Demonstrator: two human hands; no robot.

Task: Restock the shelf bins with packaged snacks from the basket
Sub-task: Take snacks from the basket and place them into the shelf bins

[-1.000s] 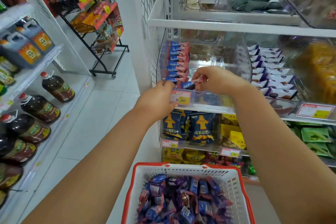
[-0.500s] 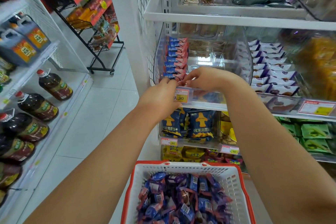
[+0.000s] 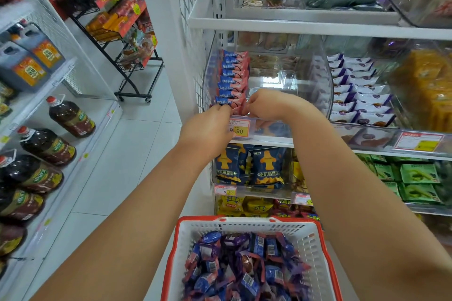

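- The shelf unit (image 3: pixel 318 25) carries several clear bins; the one being filled, the clear bin (image 3: pixel 269 76), stands just behind both sets of fingertips. Only its left side holds stock, while the middle and right of it look bare, so I judge the restocking well short of done.
- The basket (image 3: pixel 315 234) sits well below the fingers, one basket, heaped with loose blue-and-pink snack packs (image 3: pixel 244 266); too many and too jumbled to count, so most of the work seems left.
- One row of snack packets (image 3: pixel 232 76) runs up and away from the fingertips along the bin's left wall; about nine show, the nearest one touching the fingers.
- Two hands are at work. The left hand (image 3: pixel 208 129) has its fingers curled onto the near left end of the front packet (image 3: pixel 230 102), pinching it.
- The right hand (image 3: pixel 271 105) has its fingers curled at that packet's right end, apparently gripping it and seating it at the front of the row.
- One price tag (image 3: pixel 241 128) hangs just beneath the fingers.
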